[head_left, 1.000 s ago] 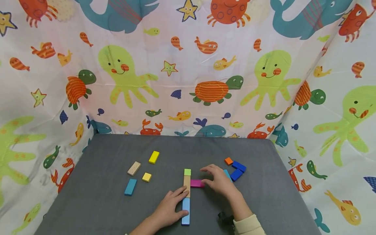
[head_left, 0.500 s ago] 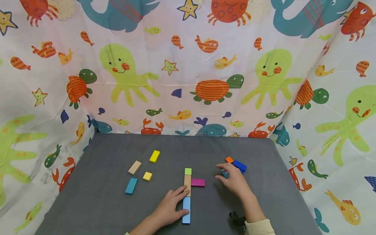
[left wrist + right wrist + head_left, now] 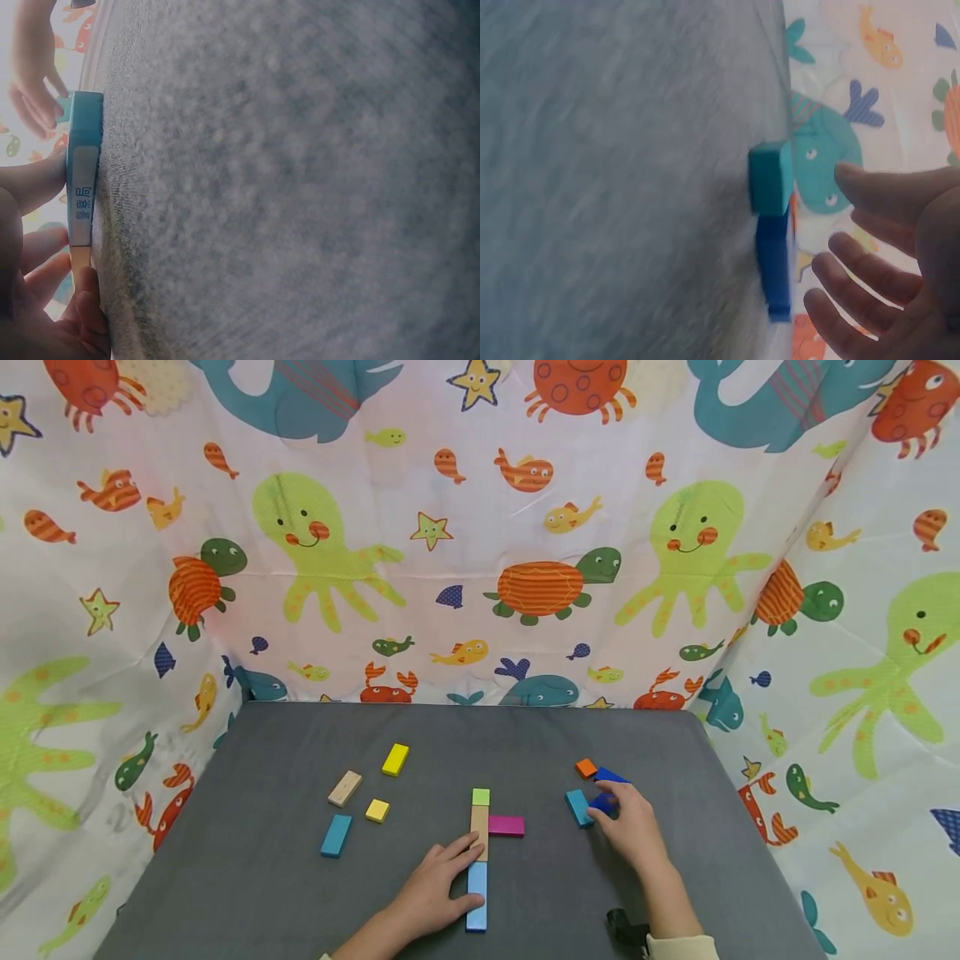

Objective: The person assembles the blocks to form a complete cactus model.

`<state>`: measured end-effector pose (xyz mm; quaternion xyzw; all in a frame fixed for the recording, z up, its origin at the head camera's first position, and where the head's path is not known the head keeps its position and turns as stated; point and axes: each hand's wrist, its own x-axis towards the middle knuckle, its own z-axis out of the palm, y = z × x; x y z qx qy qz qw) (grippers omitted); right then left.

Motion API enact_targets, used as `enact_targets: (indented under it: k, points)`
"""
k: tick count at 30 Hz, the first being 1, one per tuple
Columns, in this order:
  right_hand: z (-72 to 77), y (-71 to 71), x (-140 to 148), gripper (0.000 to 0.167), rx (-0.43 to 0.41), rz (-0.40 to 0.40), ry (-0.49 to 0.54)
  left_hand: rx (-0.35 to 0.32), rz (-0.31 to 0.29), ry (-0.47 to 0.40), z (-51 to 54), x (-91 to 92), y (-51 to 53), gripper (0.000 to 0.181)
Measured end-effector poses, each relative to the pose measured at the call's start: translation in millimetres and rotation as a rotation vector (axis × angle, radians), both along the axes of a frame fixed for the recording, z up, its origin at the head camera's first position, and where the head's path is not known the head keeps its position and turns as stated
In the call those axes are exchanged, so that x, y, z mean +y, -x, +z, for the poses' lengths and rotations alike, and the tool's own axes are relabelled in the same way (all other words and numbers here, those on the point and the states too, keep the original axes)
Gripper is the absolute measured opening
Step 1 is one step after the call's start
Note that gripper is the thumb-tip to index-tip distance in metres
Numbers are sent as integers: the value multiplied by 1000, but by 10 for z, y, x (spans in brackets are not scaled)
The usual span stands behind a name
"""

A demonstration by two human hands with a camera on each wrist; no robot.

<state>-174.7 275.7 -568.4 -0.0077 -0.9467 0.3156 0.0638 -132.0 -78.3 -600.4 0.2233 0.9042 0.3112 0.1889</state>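
Note:
My left hand [image 3: 442,889] rests along a line of blocks, its thumb touching the light blue block [image 3: 477,910] and its fingertips on the plain wooden block [image 3: 480,820]. A green block [image 3: 481,797] tops that line, and a magenta block [image 3: 507,827] juts out to its right. Over at the right, my right hand [image 3: 634,828] hovers above a dark blue block [image 3: 602,804], partly covering it. In the right wrist view its fingers [image 3: 862,289] are spread, apart from the teal block [image 3: 771,178]. A second dark blue block [image 3: 611,774] lies just behind.
An orange block [image 3: 586,768] sits behind the teal one. On the left lie a yellow block [image 3: 395,759], a small yellow block [image 3: 377,811], a wooden block [image 3: 345,788] and a teal block [image 3: 336,836]. Patterned cloth [image 3: 450,552] surrounds the grey table [image 3: 247,893].
My right hand has left the magenta block and moved right, past the teal block to the dark blue one. The teal block now lies uncovered. My left hand stays in place.

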Motion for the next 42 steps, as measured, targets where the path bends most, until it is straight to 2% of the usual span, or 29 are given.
enact_targets:
  k: [4,15,27,38,42]
  points:
    - [-43,-23,86,52,-34,-55,7,-6,2,-7,1,-4,1,73]
    - [-112,-41,160,59,-127,-109,9,-7,-1,1,-7,-4,5,72]
    - [-196,27,185,65,-134,-58,-42,-23,7,-5,-3,0,17,72]
    - [-166,72,133,75,-160,-71,-103,-19,7,-7,3,9,15,72]
    - [-168,73,134,73,-153,-72,-108,-28,12,-1,-18,11,25,72]
